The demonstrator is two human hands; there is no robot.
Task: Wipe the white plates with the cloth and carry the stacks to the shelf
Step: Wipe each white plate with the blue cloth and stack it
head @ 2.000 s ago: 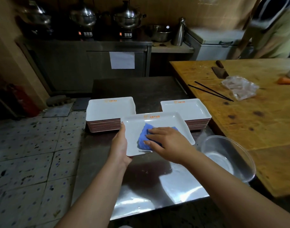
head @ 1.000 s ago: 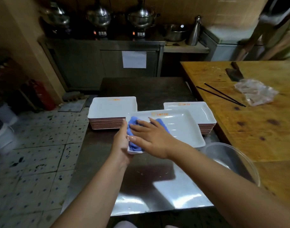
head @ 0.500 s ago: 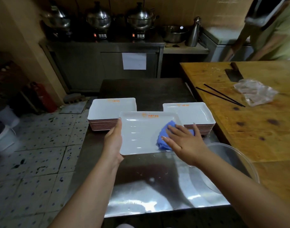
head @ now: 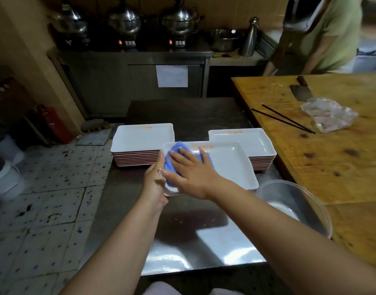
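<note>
A white rectangular plate [head: 229, 165] is held above the steel table [head: 182, 241]. My left hand [head: 154, 179] grips its left edge. My right hand [head: 191, 169] lies flat with straight fingers on a blue cloth [head: 175, 151], pressing it onto the plate's left part. Behind stand two stacks of white plates, the left stack [head: 140, 139] and the right stack [head: 246, 139].
A clear plastic bowl [head: 300, 209] sits at the table's right edge. Beside it a wooden table [head: 332, 167] carries a cleaver [head: 301, 91], chopsticks [head: 285, 120] and a plastic bag [head: 327, 114]. Another person [head: 319, 35] stands behind it. Buckets [head: 6, 177] stand on the tiled floor at left.
My right hand has swept the blue cloth from the plate's right side to its left end. My left hand still holds the plate's left edge.
</note>
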